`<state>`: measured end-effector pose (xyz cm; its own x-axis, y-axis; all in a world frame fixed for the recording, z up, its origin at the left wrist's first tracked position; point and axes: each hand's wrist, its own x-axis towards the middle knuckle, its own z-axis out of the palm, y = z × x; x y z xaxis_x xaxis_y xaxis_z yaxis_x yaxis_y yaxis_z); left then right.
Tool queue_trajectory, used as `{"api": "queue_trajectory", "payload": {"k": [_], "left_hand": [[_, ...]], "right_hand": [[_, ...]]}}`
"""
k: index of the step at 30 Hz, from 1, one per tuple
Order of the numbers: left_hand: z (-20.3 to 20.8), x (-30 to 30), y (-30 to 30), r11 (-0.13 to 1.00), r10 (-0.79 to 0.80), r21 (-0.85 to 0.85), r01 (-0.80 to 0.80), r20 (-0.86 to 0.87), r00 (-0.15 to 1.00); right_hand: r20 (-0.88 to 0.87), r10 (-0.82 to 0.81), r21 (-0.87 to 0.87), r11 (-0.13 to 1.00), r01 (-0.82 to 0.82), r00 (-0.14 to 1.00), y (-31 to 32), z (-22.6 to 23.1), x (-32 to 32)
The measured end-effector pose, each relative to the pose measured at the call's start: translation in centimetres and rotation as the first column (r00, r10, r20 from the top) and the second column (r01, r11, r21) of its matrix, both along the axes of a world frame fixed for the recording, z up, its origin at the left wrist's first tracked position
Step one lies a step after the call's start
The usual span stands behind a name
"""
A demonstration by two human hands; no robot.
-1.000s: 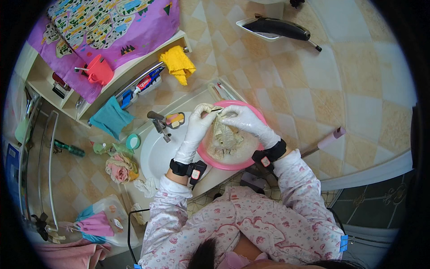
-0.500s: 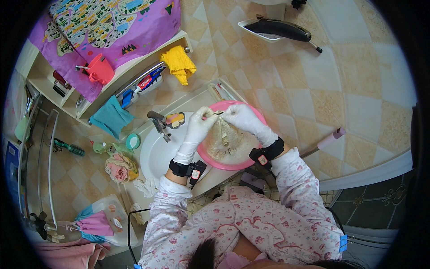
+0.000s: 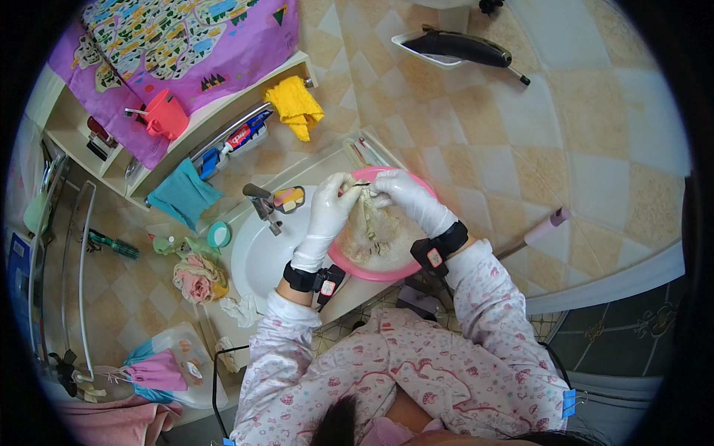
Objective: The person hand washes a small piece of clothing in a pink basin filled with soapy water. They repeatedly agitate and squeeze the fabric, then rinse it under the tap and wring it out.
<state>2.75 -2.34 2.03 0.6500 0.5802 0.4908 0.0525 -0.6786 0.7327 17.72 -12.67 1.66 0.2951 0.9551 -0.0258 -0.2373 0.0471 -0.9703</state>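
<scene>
Both my hands wear white gloves and are raised over a pink basin (image 3: pixel 375 276). My left hand (image 3: pixel 332 202) pinches the upper edge of a wet, cream-coloured cloth item (image 3: pixel 367 223). At the same edge, just to the right, my right hand (image 3: pixel 404 196) grips it with bent fingers. A small dark strip shows between the fingertips; what it is I cannot make out. Below the hands the cloth hangs in folds down into the basin, where cloudy, whitish water surrounds it. Its exact kind is not clear.
Left of the basin is a white sink (image 3: pixel 249 262) with a metal faucet (image 3: pixel 262 204). A crumpled floral cloth (image 3: pixel 199 278) lies beside the sink. Above hangs a shelf with a red mug (image 3: pixel 165 115), a yellow cloth (image 3: pixel 295 106) and a teal cloth (image 3: pixel 184 193).
My right hand has shifted slightly, its fingers curling more around the cloth's edge. The cloth now hangs narrower and more bunched. My left hand stays nearly in place.
</scene>
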Motion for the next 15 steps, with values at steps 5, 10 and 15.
{"api": "queue_trajectory", "payload": {"k": [5, 10, 15], "left_hand": [[0.7, -0.4, -0.2, 0.945, -0.019, 0.327, 0.035, -0.053, 0.998], [0.3, -0.3, 0.1, 0.988, -0.089, 0.13, 0.088, -0.004, 0.996], [-0.4, 0.0, 0.3, 0.982, -0.06, 0.177, 0.068, -0.047, 0.997]], "right_hand": [[0.279, 0.005, -0.096, 0.995, 0.022, 0.96, 0.3, 0.7, 0.5], [0.682, 0.128, -0.209, 0.978, 0.024, 0.72, 0.5, 1.7, 0.6], [0.554, 0.166, -0.256, 0.966, -0.022, 0.816, 0.9, 1.5, 0.8]]}}
